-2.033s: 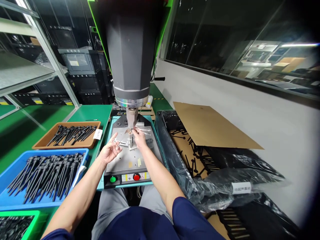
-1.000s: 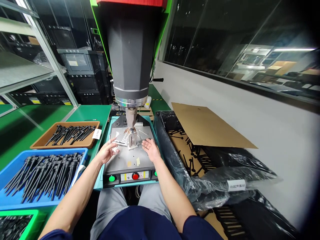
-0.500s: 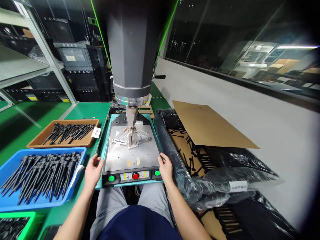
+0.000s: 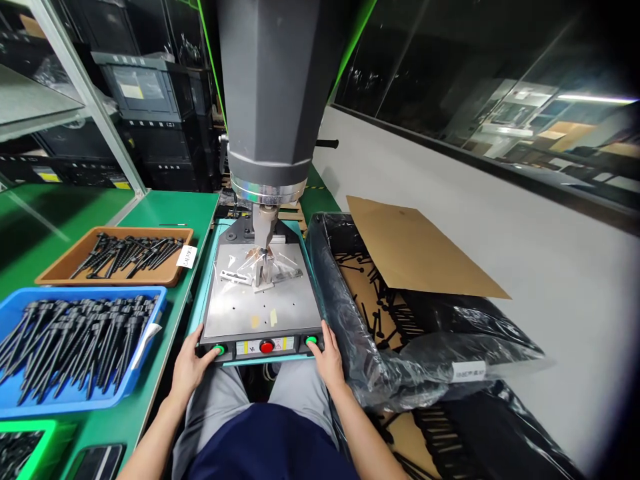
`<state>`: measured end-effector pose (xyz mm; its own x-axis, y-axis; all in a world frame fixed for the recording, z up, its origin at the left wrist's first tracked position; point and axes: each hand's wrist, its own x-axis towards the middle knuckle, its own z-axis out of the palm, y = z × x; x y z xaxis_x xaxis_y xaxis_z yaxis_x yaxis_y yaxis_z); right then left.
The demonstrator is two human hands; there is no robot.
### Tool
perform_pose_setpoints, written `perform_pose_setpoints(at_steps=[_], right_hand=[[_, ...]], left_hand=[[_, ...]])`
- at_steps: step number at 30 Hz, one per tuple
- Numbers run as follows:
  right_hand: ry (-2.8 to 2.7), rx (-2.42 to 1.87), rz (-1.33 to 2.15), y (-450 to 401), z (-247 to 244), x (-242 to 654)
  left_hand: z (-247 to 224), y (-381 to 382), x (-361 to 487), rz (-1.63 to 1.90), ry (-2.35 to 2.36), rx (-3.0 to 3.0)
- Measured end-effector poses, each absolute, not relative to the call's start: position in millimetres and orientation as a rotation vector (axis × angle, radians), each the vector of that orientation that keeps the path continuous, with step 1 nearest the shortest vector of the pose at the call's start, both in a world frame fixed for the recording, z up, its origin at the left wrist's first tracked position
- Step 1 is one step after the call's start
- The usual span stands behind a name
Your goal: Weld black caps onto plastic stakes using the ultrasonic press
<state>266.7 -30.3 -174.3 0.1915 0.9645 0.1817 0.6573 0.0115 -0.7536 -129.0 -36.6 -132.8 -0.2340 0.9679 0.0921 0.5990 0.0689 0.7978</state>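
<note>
My left hand (image 4: 191, 363) rests at the machine base's left front corner, thumb on the left green button (image 4: 219, 350), fingers apart along the side. At the right corner my right hand (image 4: 329, 357) has its thumb on the other green button (image 4: 311, 341), its fingers spread too. Neither hand holds anything. Between the buttons sits a red button (image 4: 267, 347). The metal plate (image 4: 240, 320) carries a small upright fixture (image 4: 263, 275) with clear film around it. Directly above is the metal tip (image 4: 263, 227) of the large grey machine head (image 4: 270, 87); the film hides whether they touch.
On the left stand an orange tray (image 4: 50, 275) and a blue tray (image 4: 117, 398) of black parts, a green bin (image 4: 46, 453) and a phone (image 4: 97, 462). To the right, a plastic-lined box (image 4: 345, 333) lies under a cardboard sheet (image 4: 420, 250).
Both hands have moved in to the base's front corners, and their thumbs have come down onto the green buttons. The camera view has shifted slightly.
</note>
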Motion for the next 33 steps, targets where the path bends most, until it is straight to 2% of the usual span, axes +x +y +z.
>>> perform_pose_setpoints(at_steps=[7, 13, 23, 27, 33], right_hand=[[-1.542, -1.726, 0.548, -31, -175, 267], [-1.513, -1.743, 0.598, -32, -171, 265], [-1.513, -1.716, 0.584, -32, -168, 264], [-1.494, -1.735, 0.596, -34, -164, 264], [-1.463, -1.717, 0.63, -33, -159, 264]], left_hand=[[-127, -38, -128, 1.0, 1.866, 1.56], [-95, -31, -107, 1.303, 1.98, 1.54], [-73, 26, -32, 1.339, 1.162, 0.779], [-58, 54, -14, 1.429, 0.973, 0.52], [-25, 75, -9, 1.517, 0.836, 0.464]])
